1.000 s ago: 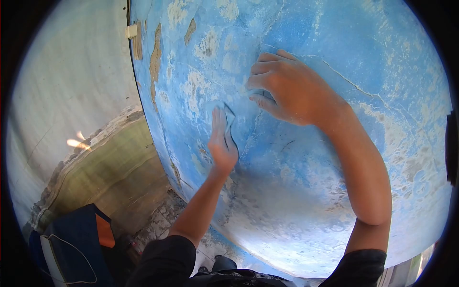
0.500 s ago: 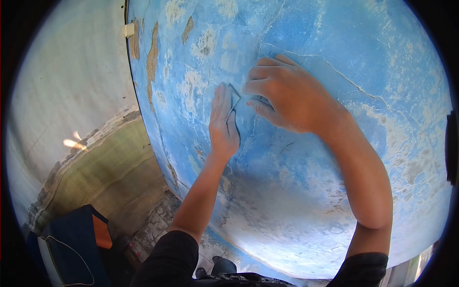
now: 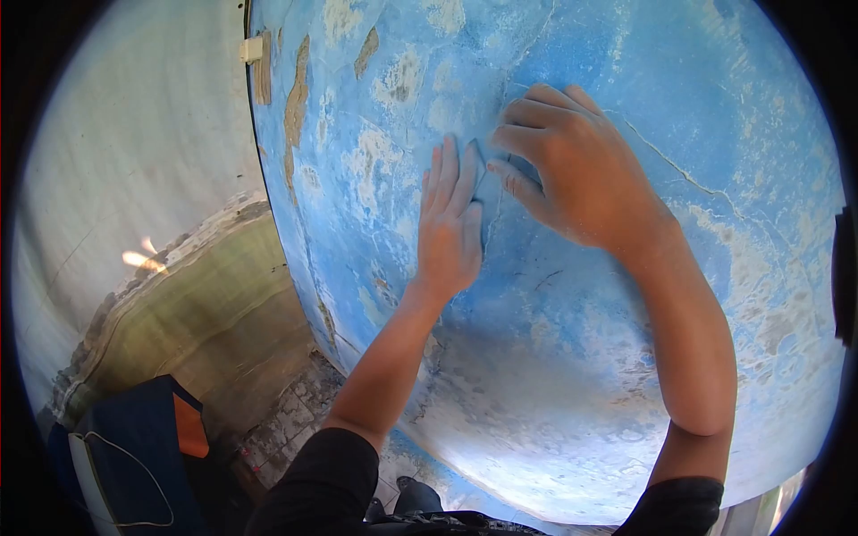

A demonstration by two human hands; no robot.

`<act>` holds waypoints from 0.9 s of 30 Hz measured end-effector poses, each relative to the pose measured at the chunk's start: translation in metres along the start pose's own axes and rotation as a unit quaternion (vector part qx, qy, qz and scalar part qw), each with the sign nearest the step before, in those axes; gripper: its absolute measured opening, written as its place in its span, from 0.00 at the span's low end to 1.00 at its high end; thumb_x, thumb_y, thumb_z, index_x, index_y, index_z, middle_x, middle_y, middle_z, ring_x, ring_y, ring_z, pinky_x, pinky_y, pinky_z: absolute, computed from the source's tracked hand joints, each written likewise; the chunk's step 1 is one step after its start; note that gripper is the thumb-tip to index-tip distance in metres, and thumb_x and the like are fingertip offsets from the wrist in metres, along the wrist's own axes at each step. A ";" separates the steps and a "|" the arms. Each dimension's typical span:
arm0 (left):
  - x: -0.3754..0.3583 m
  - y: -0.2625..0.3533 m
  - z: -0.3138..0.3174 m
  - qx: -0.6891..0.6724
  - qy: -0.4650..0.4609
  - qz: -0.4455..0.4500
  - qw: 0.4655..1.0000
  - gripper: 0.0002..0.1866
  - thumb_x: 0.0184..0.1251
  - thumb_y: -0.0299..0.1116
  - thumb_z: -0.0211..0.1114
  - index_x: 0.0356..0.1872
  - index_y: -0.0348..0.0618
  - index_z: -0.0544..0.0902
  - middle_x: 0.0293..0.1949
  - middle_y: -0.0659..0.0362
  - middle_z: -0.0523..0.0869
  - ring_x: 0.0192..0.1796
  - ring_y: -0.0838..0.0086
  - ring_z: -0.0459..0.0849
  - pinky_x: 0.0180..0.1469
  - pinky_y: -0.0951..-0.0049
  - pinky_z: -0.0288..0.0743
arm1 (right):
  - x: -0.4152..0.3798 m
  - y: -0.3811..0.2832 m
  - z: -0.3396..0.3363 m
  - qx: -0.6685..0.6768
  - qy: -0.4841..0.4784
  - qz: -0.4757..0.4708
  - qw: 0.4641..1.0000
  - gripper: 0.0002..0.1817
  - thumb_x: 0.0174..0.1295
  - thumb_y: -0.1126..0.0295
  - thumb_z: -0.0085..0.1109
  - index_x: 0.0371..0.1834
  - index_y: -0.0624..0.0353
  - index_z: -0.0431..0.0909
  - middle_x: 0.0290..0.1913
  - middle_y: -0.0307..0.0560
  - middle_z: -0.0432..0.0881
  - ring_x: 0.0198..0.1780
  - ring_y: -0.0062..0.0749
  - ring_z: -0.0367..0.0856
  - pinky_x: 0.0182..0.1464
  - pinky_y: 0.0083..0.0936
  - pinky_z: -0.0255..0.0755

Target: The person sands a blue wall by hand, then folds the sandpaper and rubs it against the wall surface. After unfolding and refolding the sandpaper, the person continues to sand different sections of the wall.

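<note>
Flat against a worn blue wall, my left hand has its fingers stretched upward. A thin folded sheet, which looks like sandpaper, is pressed under it; only a small edge shows at the right of the fingers. Just to the right and a little higher, my right hand rests its fingertips on the wall. Its fingers are bent and the thumb stands apart, with nothing visible between them. Pale dust coats the fingers of both hands.
Cracks and peeling patches mark the blue wall. A paler wall stands to the left, with a small switch-like box at the corner. Below lie a dark blue and orange object with a cord and a tiled floor.
My left hand has moved right and slightly up along the wall, its fingers now more spread. The right hand also appears farther right and higher, as the whole view has shifted a little.
</note>
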State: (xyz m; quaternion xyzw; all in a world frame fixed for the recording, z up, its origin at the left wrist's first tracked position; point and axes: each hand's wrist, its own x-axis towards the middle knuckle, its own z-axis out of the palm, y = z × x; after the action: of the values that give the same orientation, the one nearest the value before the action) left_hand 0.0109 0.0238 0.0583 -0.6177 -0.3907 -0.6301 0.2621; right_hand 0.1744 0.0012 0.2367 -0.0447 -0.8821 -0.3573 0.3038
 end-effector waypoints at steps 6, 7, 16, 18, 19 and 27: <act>-0.100 0.033 0.014 -0.005 -0.016 -0.114 0.993 0.32 0.86 0.30 0.48 0.87 0.33 0.63 0.88 0.33 0.56 0.89 0.32 0.50 0.86 0.33 0.48 | -0.006 0.000 -0.005 -0.011 0.016 0.007 1.000 0.08 0.66 0.67 0.74 0.40 0.60 0.92 0.42 0.44 0.87 0.50 0.39 0.82 0.58 0.39 0.74; -0.104 0.037 0.015 0.007 -0.036 -0.111 0.993 0.32 0.86 0.30 0.47 0.87 0.32 0.63 0.88 0.32 0.55 0.89 0.31 0.50 0.86 0.32 0.48 | -0.005 0.001 -0.005 -0.012 0.011 0.005 1.000 0.08 0.66 0.67 0.74 0.40 0.61 0.92 0.42 0.44 0.87 0.51 0.39 0.82 0.58 0.39 0.74; -0.039 -0.014 0.005 -0.045 0.111 -0.177 0.977 0.30 0.93 0.36 0.40 0.86 0.29 0.62 0.88 0.33 0.56 0.90 0.34 0.51 0.88 0.43 0.49 | -0.003 0.000 -0.002 0.001 0.013 0.002 1.000 0.08 0.65 0.68 0.75 0.41 0.61 0.93 0.42 0.45 0.88 0.50 0.39 0.81 0.59 0.39 0.74; -0.093 0.015 0.025 -0.010 0.077 -0.117 0.990 0.31 0.94 0.38 0.39 0.86 0.25 0.60 0.88 0.34 0.56 0.90 0.37 0.50 0.89 0.45 0.45 | -0.002 -0.001 -0.003 0.003 0.011 0.001 1.000 0.08 0.65 0.68 0.75 0.41 0.61 0.93 0.42 0.45 0.88 0.50 0.39 0.81 0.59 0.39 0.74; -0.106 0.027 0.025 -0.010 0.079 -0.114 0.990 0.31 0.94 0.38 0.39 0.86 0.25 0.60 0.88 0.34 0.56 0.90 0.37 0.50 0.89 0.45 0.45 | -0.002 -0.001 -0.002 0.002 0.003 0.002 1.000 0.08 0.65 0.68 0.75 0.41 0.61 0.93 0.43 0.45 0.88 0.51 0.39 0.81 0.59 0.39 0.74; -0.027 -0.008 0.005 -0.019 0.071 -0.145 0.987 0.32 0.93 0.39 0.41 0.86 0.25 0.60 0.88 0.31 0.54 0.90 0.33 0.49 0.88 0.41 0.46 | -0.011 -0.008 0.007 -0.054 -0.017 -0.021 0.998 0.09 0.66 0.67 0.73 0.45 0.57 0.93 0.62 0.45 0.89 0.67 0.39 0.81 0.71 0.38 0.72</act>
State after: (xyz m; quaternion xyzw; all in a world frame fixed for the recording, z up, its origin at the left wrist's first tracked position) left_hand 0.0100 0.0286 0.0299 -0.5134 -0.4443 -0.7109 0.1834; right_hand 0.1771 0.0010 0.2219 -0.0488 -0.8672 -0.4102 0.2780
